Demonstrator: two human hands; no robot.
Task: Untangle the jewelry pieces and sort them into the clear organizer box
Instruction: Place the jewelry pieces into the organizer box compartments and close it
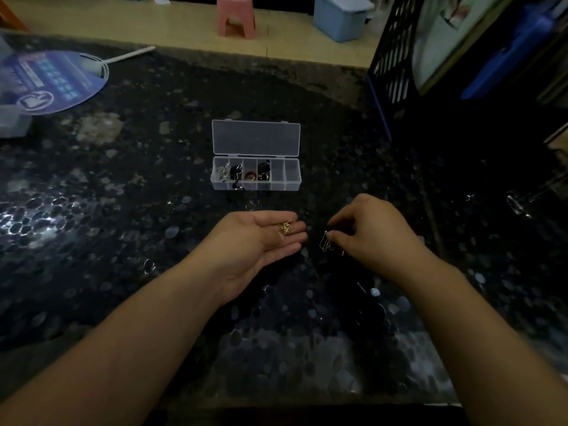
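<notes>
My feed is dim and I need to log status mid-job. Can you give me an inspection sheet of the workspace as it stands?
Surface: dark speckled counter, glossy, lit in patches.
Job's things: clear box, lid open; four left compartments hold pieces, two right ones look empty. Gold pieces on the left palm; more gold loops at the right fingertips.
Clutter: round fan far left; small ring in front of the box.
Grips: left hand open, palm up; right hand pinches the loops.
Cables: nothing seen.
Surroundings: pink stool, blue bin, black crate at right.
</notes>
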